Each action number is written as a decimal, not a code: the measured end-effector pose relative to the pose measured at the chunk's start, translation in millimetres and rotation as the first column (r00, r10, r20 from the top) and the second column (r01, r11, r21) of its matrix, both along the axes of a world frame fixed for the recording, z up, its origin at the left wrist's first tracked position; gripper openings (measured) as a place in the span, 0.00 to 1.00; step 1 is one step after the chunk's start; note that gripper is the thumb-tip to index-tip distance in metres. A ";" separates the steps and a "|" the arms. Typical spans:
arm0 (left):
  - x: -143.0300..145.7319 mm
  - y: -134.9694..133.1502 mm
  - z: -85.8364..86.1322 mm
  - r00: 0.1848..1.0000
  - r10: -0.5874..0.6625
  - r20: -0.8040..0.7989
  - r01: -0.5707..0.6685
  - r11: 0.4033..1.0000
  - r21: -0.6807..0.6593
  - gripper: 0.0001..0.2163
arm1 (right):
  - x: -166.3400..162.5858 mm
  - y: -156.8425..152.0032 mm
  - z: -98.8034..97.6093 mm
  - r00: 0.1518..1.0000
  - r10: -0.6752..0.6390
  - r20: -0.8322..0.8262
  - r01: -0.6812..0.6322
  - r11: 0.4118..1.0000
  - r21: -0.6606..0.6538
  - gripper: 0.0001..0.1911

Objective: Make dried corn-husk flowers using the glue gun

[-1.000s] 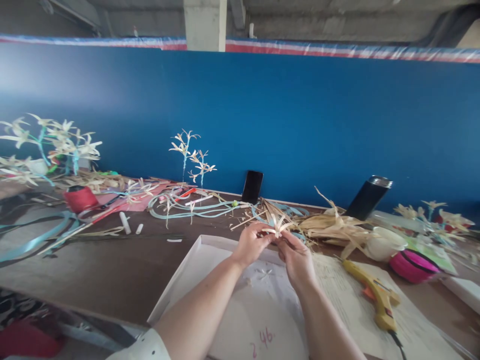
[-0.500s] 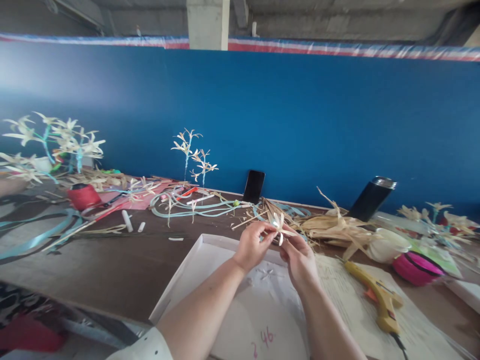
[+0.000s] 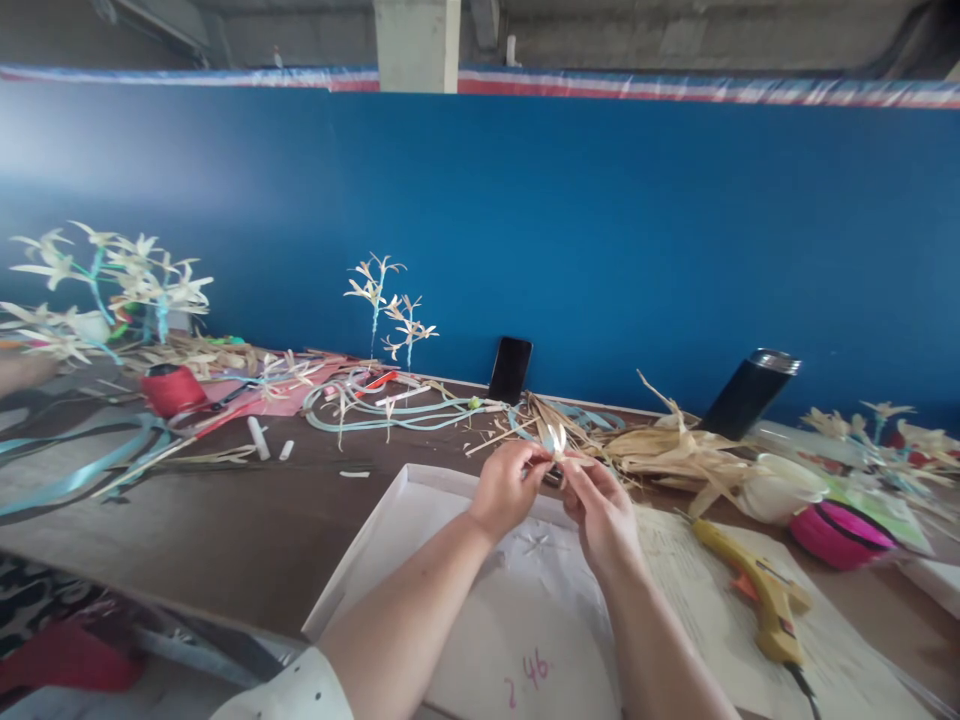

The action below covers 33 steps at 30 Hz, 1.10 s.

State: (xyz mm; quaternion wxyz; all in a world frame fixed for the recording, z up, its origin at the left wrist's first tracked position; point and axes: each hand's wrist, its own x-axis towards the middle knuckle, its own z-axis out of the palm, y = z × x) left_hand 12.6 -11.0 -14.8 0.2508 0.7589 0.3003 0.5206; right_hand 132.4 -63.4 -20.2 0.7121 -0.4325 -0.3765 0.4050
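Cream, narrow-petalled, husk-like flower (image 3: 555, 440) — pinched by left hand (image 3: 511, 487) and right hand (image 3: 601, 506); uneven pulling between them risked tearing it.

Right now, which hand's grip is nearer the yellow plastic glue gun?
Right: the right grip is left of the yellow glue gun; the left grip sits farther left.

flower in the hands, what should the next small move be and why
Perhaps ease the flower open with the right hand while the left hand pinches near its base: some of its petals stand bunched upright, the fingertips of both hands meet low on it, and the standing flowers on blue stems have theirs spread wide.
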 end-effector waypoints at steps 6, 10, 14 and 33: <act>-1.8 -2.8 2.5 0.995 -0.027 -0.092 0.024 0.999 -0.035 0.07 | 0.9 3.9 -2.8 0.999 -0.040 -0.018 0.040 0.999 -0.020 0.12; -0.7 0.1 -0.3 0.998 -0.002 -0.070 0.000 0.999 -0.032 0.06 | 1.3 2.0 -3.0 1.000 -0.007 0.001 0.007 1.000 -0.008 0.12; 0.6 1.1 -1.2 0.998 -0.018 -0.065 0.017 1.000 -0.024 0.06 | 1.9 1.7 -3.0 0.999 -0.049 -0.010 0.049 0.998 -0.026 0.13; 4.4 6.9 -4.0 0.987 -0.083 0.135 0.125 0.930 -0.345 0.06 | 4.6 3.8 -3.2 0.987 -0.147 -0.069 0.144 0.989 -0.043 0.15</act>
